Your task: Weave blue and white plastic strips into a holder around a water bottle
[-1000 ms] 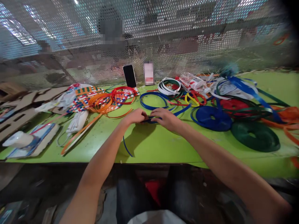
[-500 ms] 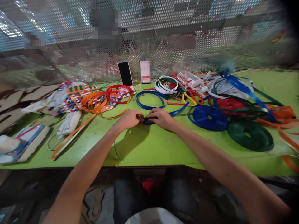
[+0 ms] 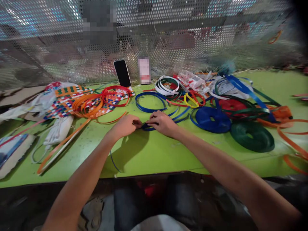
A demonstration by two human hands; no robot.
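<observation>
My left hand [image 3: 125, 125] and right hand [image 3: 161, 122] still pinch the blue strap [image 3: 147, 126] at frame centre | view shifted left | green table [image 3: 154, 150] unchanged.

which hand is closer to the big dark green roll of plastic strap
Right. The right hand lies left of the dark green roll of plastic strap, past the blue roll; the left hand is farther left again.

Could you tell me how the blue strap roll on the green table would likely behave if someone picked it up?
The blue strap roll lies flat, so it probably won't roll. Its loose tail trails out, so it may unwind and flop when lifted.
</observation>
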